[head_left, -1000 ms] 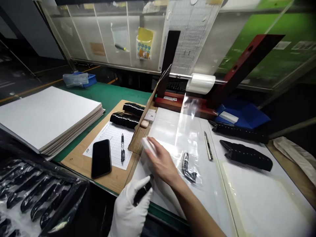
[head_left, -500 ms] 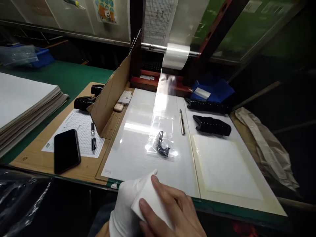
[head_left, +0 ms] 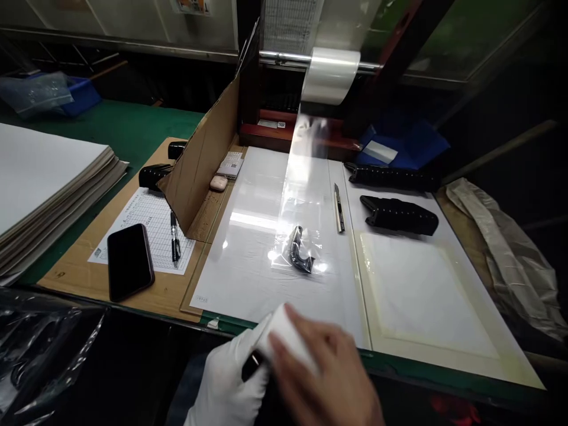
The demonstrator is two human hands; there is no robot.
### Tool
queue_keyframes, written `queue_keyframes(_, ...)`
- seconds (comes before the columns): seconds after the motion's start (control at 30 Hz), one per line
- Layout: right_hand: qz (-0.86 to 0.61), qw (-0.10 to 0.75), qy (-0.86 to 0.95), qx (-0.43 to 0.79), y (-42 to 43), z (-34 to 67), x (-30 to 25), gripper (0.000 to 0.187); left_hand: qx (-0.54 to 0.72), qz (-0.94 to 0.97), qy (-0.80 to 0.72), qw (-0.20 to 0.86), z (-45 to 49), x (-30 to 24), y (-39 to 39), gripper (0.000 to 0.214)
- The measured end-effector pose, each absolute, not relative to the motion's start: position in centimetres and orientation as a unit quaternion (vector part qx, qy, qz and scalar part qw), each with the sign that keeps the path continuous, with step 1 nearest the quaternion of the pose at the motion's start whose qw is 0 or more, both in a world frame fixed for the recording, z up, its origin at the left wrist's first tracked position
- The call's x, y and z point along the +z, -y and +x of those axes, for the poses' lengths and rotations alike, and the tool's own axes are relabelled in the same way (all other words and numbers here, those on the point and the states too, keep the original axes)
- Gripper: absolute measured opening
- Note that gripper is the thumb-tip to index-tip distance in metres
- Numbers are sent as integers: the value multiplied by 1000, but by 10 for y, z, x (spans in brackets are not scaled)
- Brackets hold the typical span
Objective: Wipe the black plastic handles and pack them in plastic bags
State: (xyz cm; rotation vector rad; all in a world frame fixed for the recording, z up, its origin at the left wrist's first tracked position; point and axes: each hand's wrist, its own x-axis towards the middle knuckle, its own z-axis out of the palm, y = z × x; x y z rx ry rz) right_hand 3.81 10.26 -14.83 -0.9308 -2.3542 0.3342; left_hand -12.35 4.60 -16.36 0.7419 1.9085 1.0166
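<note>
My left hand [head_left: 231, 384], in a white glove, is closed round a small black part [head_left: 251, 365] in front of the table's near edge. My bare right hand [head_left: 331, 378] presses a white pad [head_left: 286, 337] onto that part; its fingers are curled and blurred. Beyond them on the white mat [head_left: 248, 260] lies another black curved part [head_left: 299, 251] inside a clear film bag [head_left: 302, 201] that runs back to a film roll [head_left: 331, 74].
A utility knife [head_left: 338, 207] and two black ribbed pieces [head_left: 399, 214] lie right of the film. To the left stand a cardboard divider [head_left: 199, 160], a pen [head_left: 174, 236], a phone [head_left: 129, 260] and a paper stack [head_left: 44, 177]. Crumpled wrapping [head_left: 510, 248] is at far right.
My right hand pulled the white pad back from the mat to the near edge and met the gloved left hand. The black part now shows between them. The view has swung right.
</note>
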Motion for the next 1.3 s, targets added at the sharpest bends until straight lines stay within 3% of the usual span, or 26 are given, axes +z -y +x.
queue_keyframes(0.17,-346,278,880,172,-100,34,-163,41,432,491,-647,392,-131,-195,-15,30)
queue_keyframes(0.37,-313,284,891,164,-102,34,-172,44,432,473,-668,379,-126,-214,-5,40)
queue_keyframes(1.0,-298,279,904,130,-114,35,-170,33,442,452,-679,373,-120,-218,-8,38)
queue_keyframes(1.3,-275,282,903,171,-121,34,-166,31,449,468,-675,352,-123,-216,-12,37)
